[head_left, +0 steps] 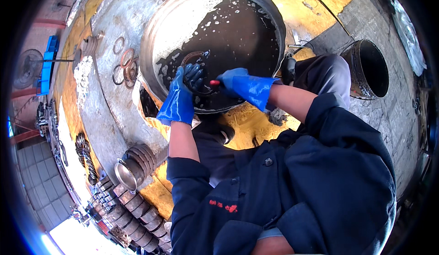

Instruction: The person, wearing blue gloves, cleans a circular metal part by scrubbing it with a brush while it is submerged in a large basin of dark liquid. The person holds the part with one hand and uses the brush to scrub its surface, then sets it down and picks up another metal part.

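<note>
Both my hands wear blue rubber gloves and are over a large round metal basin of dark, foamy liquid. My left hand is closed on a wet metal ring, its gloved fingers darkened by the liquid. Just to the right, my right hand is wrapped around a tool with a red end, which points at the ring's right side. The tool's working part is too dark to make out, and the ring's lower part blends into the liquid.
Several loose rings lie on the floor left of the basin. A dark bucket stands at right, near my knee. Ribbed round parts and rows of rusty metal pieces sit at lower left. A blue stand is farther left.
</note>
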Demonstrator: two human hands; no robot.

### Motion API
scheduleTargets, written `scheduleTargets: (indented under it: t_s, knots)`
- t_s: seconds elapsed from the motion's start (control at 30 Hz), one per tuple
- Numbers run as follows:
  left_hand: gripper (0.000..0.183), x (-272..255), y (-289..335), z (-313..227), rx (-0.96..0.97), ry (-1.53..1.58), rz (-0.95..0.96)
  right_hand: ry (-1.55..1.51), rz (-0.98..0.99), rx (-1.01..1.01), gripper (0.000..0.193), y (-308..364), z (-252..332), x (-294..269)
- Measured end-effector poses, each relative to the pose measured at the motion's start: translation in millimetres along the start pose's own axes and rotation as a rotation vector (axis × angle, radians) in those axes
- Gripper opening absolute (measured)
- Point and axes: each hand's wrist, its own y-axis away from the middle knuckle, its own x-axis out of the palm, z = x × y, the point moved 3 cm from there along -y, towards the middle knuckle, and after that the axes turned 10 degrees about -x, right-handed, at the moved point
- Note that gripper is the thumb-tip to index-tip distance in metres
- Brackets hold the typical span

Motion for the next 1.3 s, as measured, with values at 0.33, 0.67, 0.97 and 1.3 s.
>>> scheduleTargets:
  t_s: [0.33, 0.67, 0.97, 1.3]
  knots:
    - [0.055, -5, -9, -6, 0.022, 0.071, -0.245, -0.963, -0.578, 0.062, 0.034, -23, 5, -55]
    - [0.053, 1, -7, 3, 0.102, -0.08, -0.055, -0.965, -0.286, 0.086, 0.033, -21, 21, -21]
    - [0.059, 33, 35, -26, 0.196, -0.321, -0.148, -0.2, -0.067, -0.141, 0.033, -2, 10, -13]
    - [0.046, 17, 15, -24, 0.025, -0.118, -0.014, -0.128, -0.409, -0.012, 0.031, -11, -50, -34]
